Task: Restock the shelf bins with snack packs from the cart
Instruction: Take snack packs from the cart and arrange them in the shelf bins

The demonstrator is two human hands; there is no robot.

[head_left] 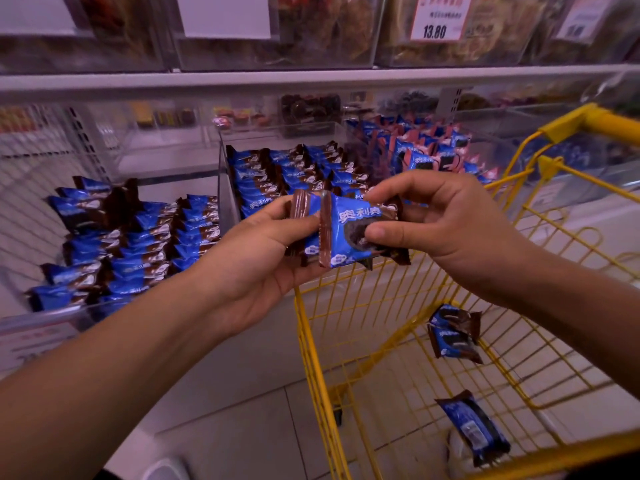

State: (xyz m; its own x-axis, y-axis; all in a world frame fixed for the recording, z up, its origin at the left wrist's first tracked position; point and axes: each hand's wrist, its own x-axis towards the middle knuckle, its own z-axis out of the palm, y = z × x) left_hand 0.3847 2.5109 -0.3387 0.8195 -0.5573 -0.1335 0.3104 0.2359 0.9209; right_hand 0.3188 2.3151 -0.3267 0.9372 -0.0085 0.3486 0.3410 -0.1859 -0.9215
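Note:
A blue and brown snack pack [349,233] is held in front of the shelf, above the cart's near corner. My right hand [446,230] pinches its right end between thumb and fingers. My left hand [263,258] grips a second, similar pack [304,216] just behind it and touches the front pack's left end. Rows of the same packs fill the clear left bin [117,244] and the middle bin [294,171]. Two loose packs [453,334] [474,427] lie in the yellow wire cart [346,341].
A third bin [426,150] at the right holds blue and pink packs. Clear bins of other snacks with a price label [440,15] line the upper shelf. The cart handle [595,123] stands close to the shelf's right part. White floor tiles lie below.

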